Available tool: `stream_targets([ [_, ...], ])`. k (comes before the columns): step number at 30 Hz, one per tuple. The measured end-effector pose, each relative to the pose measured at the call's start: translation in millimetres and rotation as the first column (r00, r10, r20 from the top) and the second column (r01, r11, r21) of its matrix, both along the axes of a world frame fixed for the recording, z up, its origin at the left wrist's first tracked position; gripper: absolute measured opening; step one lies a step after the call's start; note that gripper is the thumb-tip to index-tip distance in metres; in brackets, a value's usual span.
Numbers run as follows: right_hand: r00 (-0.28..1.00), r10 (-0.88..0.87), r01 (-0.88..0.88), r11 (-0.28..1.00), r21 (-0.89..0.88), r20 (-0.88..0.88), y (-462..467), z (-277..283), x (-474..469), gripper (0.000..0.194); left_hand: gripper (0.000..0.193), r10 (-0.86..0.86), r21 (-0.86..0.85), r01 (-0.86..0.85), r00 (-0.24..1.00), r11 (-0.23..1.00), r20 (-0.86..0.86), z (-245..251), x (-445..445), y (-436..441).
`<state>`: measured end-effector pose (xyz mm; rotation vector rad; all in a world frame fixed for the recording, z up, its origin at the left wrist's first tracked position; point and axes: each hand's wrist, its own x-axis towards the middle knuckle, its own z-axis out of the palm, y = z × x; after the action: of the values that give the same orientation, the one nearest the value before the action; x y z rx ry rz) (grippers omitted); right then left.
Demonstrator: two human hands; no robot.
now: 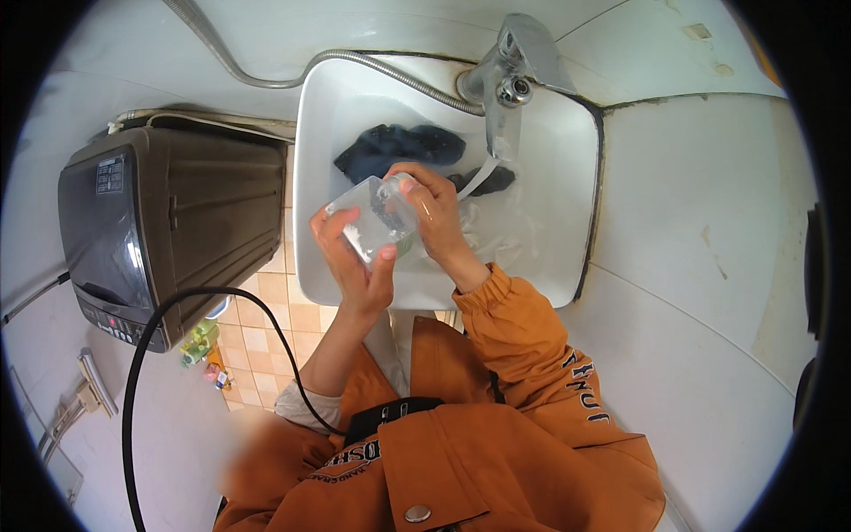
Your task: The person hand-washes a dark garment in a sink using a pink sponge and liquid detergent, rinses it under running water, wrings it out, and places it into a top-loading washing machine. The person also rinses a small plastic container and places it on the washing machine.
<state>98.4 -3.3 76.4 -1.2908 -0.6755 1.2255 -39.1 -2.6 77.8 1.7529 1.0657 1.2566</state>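
Observation:
A clear plastic container (364,229) is held tilted over the washbasin (550,266) between my two hands. My left hand (359,276) grips its near side, with thumb and fingers on opposite faces. The fingers of my right hand (439,216) close around its rounded far end; whether that end is a cap or a neck is unclear. White residue shows inside the container. Below, a large dark cloth (399,149) and a smaller dark cloth (495,181) lie in cloudy water. Pale fabric (508,249) is partly visible right of my right hand. Water runs from the chrome faucet (503,130).
A flexible metal hose (372,64) crosses the basin's back rim to the faucet. Left of the basin stands a brown top-loading washing machine (213,206). A black cable (219,290) loops at the left. Tiled floor (269,332) and green bottles (198,342) show below.

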Motion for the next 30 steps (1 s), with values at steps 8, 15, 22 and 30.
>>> stream_targets([
  [8,0.988,-0.005,-0.007,0.997,0.081,0.154,7.9,-1.6,-2.9,0.018,0.051,0.172,-0.455,-0.098,0.977,0.885,0.123,19.4,7.4,-2.0],
  [15,0.926,-0.012,-0.027,0.995,0.098,0.377,6.2,-7.0,0.9,0.017,0.051,0.403,-0.939,0.22,0.859,0.266,0.316,31.4,3.7,19.5],
  [22,0.884,0.436,-0.444,0.896,-0.009,-0.169,-13.6,29.4,32.7,0.055,0.065,-0.351,-0.122,0.366,0.927,0.922,0.133,-7.8,-46.0,42.5],
  [30,0.518,0.617,-0.806,0.584,-0.098,-0.592,15.0,21.7,42.1,0.059,0.057,-0.725,0.498,0.799,0.557,0.336,-0.404,11.0,-39.1,122.0],
])
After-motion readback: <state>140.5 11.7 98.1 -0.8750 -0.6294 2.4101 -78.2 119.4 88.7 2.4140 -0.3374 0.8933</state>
